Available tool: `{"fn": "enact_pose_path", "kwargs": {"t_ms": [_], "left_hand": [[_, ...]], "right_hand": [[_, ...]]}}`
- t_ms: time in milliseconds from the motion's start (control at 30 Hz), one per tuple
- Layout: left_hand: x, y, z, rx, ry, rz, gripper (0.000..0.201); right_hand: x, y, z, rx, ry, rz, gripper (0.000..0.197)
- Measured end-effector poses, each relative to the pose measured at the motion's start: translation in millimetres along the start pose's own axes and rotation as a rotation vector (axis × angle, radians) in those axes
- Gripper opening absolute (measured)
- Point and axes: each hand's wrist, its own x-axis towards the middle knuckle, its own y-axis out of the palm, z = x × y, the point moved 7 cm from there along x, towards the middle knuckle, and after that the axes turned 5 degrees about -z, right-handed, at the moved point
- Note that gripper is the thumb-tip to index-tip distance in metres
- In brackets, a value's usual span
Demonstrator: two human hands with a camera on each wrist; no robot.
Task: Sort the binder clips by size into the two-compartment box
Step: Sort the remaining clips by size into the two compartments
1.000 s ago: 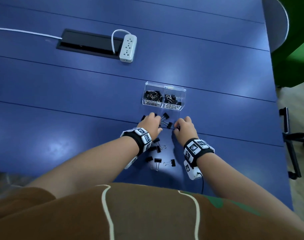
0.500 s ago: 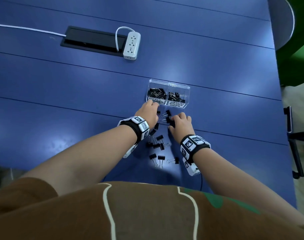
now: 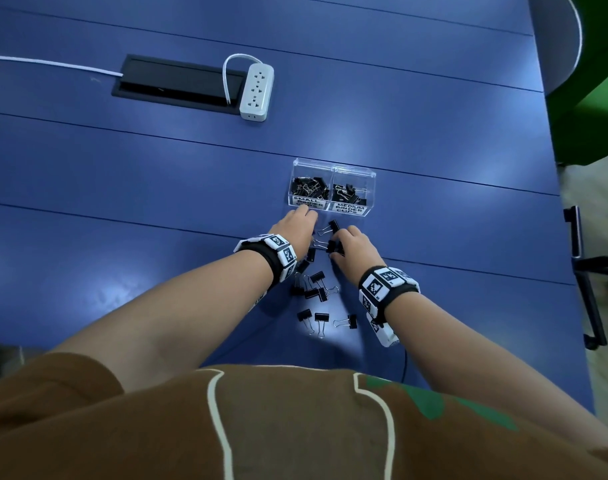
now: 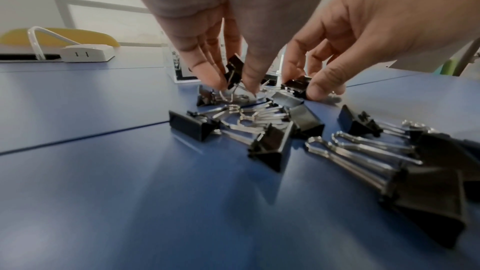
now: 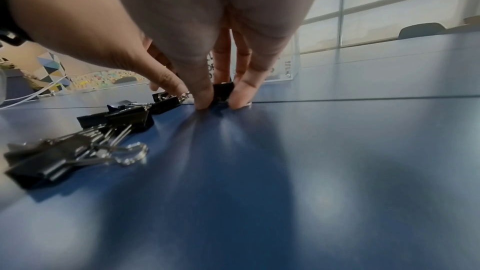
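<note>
Both hands work at the far edge of the loose binder clips, just before the two-compartment box: the left hand pinches a small clip by its fingertips, the right hand clamps a larger clip against the table, probably so each can go to its own labelled side.

brown shirt | cream lines, green patch | black-white marker wristbands

Your head camera looks steeply down from above at the blue surface. Your two wrist cameras sit just above it, very near, facing forward along the fingers; all three views share the scattered clips and the clear box.
</note>
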Motion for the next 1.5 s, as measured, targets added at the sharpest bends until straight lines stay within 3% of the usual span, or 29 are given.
{"fn": "enact_pose_path", "kwargs": {"t_ms": [100, 267, 367, 500, 600, 733, 833, 900, 1100, 1233, 1367, 1500], "left_hand": [[-3, -6, 2, -0.071, -0.003, 0.015, 0.021], [-9, -8, 9, -0.093, -0.024, 0.054, 0.02], [-13, -10, 7, -0.095, -0.007, 0.066, 0.02], [-17, -18, 2, -0.152, 0.025, 0.035, 0.024], [-17, -32, 5, -0.233, 0.008, -0.037, 0.028], [-9, -61, 3, -0.317, 0.028, -0.182, 0.022], [4, -76, -3, -0.373, 0.018, -0.244, 0.018], [16, -80, -11, -0.394, 0.011, -0.263, 0.016], [50, -75, -43, -0.388, 0.027, -0.227, 0.016], [62, -65, -49, -0.371, -0.005, -0.184, 0.017], [60, -56, -46, -0.373, -0.016, -0.147, 0.027], [44, -62, -42, -0.404, 0.017, -0.203, 0.023]], "right_hand": [[1, -11, -3, 0.071, 0.023, -0.008, 0.027], [21, -75, -1, 0.214, 0.043, -0.292, 0.022], [44, -102, 1, 0.184, 0.061, -0.337, 0.023], [56, -98, 4, 0.106, 0.067, -0.265, 0.027], [48, -87, 22, 0.077, -0.045, -0.289, 0.021], [37, -33, 29, -0.091, -0.093, 0.044, 0.029], [25, -13, 14, -0.066, -0.063, 0.065, 0.04], [18, -8, 4, -0.075, -0.042, 0.059, 0.036], [-1, -16, -21, 0.068, 0.095, -0.021, 0.028], [-8, -43, -31, 0.22, 0.122, -0.195, 0.014], [0, -72, -34, 0.279, 0.143, -0.331, 0.008], [22, -89, -29, 0.256, 0.144, -0.344, 0.013]]}}
